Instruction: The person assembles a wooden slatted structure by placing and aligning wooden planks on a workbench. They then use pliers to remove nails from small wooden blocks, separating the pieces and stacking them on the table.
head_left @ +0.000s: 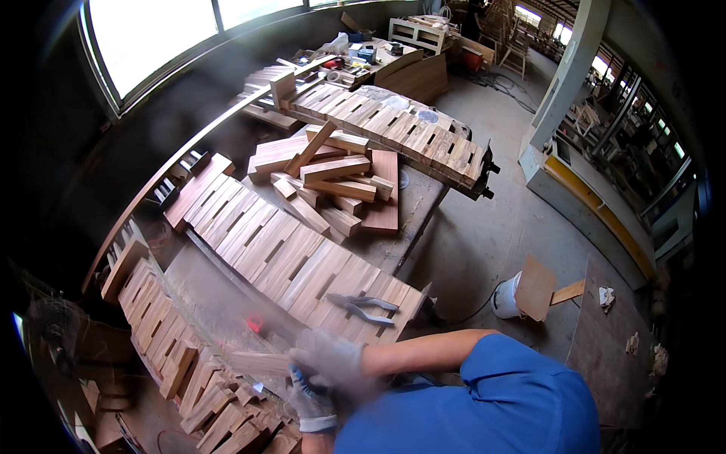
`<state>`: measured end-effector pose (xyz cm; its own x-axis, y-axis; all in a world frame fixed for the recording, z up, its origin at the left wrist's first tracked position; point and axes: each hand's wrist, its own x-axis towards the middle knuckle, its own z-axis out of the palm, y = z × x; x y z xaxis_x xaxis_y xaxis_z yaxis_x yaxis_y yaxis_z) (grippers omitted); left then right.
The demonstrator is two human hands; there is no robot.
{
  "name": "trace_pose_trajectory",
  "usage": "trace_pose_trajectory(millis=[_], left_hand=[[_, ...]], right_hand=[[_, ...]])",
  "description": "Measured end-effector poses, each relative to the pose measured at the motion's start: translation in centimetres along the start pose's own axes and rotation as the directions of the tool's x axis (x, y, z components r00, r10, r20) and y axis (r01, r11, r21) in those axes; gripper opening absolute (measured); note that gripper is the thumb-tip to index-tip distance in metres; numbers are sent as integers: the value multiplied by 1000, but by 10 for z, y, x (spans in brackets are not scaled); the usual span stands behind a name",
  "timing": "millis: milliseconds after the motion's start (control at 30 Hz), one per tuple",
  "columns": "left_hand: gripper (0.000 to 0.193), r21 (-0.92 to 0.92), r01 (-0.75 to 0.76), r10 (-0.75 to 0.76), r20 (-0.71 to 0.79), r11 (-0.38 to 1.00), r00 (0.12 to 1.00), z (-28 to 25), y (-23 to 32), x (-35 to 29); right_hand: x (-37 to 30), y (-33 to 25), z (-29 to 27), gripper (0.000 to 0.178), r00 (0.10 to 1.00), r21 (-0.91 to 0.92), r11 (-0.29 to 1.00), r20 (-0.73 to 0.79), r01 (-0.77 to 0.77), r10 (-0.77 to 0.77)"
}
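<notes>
My left hand [308, 402], in a grey glove with blue on the fingers, is closed at the near end of a wooden block [261, 364]. My gloved right hand [330, 357] is just above it, by the same block end, and smeared by motion, so its grip is unclear. The block points left, over the gap between two rows of joined wooden slats. Pliers with grey handles [366, 306] lie on the slat row [302, 276] beyond my right hand. A small red object [255, 324] sits left of my hands.
Loose blocks [227, 424] crowd the near-left row [147, 318]. More blocks are heaped on the table [333, 174] ahead, before another slat row [393, 125]. A white bucket [507, 296] with a board on top stands on the floor at right. A cluttered bench is at the back.
</notes>
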<state>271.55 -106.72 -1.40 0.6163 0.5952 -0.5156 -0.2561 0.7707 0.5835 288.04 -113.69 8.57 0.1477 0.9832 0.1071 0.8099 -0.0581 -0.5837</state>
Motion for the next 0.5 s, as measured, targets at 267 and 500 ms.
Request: trace_pose_trajectory(millis=[267, 500], left_hand=[[63, 93, -257, 265, -96, 962, 959, -26, 57, -50], [68, -193, -275, 276, -20, 942, 961, -51, 85, -49]], right_hand=[[-55, 74, -13, 63, 898, -393, 826, 0, -404, 440], [-91, 116, 20, 66, 780, -386, 717, -9, -580, 626]])
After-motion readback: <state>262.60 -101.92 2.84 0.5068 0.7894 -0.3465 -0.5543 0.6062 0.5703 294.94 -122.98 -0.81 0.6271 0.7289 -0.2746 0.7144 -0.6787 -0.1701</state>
